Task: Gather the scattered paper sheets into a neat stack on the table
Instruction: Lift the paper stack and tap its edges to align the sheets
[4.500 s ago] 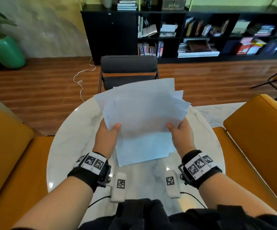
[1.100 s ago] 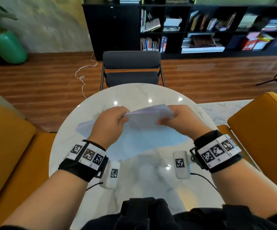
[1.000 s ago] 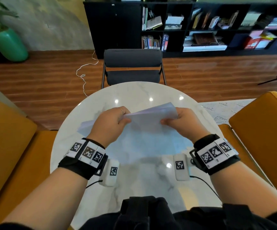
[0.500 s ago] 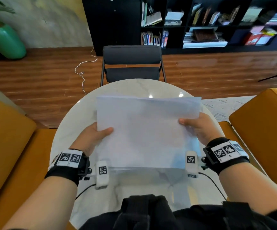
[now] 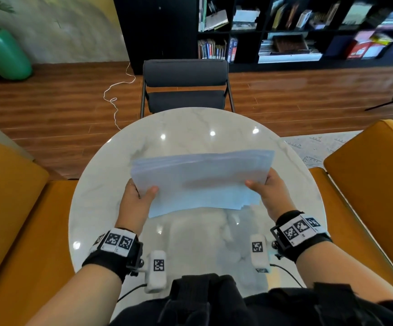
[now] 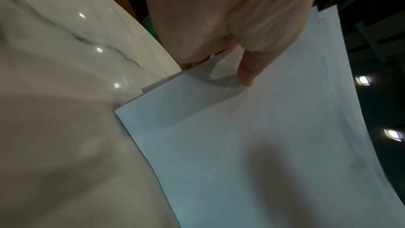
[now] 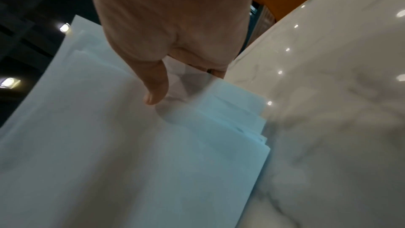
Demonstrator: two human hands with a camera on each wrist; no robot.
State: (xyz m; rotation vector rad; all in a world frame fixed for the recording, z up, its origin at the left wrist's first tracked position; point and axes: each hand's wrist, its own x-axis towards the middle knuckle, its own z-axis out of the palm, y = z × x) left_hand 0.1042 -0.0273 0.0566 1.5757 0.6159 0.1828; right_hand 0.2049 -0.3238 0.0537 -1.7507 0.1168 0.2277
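A stack of white paper sheets (image 5: 202,182) hangs tilted over the middle of the round marble table (image 5: 190,128), its near edge low. My left hand (image 5: 141,196) grips the stack's left edge, thumb on top and fingers underneath. My right hand (image 5: 261,184) grips the right edge the same way. In the left wrist view the thumb (image 6: 247,74) presses on the paper sheets (image 6: 263,136). In the right wrist view the thumb (image 7: 155,93) lies on the paper sheets (image 7: 131,153), whose right edges are slightly fanned.
A dark chair (image 5: 186,88) stands at the table's far side. Orange seats flank the table at left (image 5: 9,208) and right (image 5: 369,180). A black bookshelf (image 5: 284,29) lines the back wall, and a green pot (image 5: 2,55) sits far left.
Half a second ago the stack stood nearly upright facing me; now it is tipped flatter and lower over the table, both hands still on its side edges.
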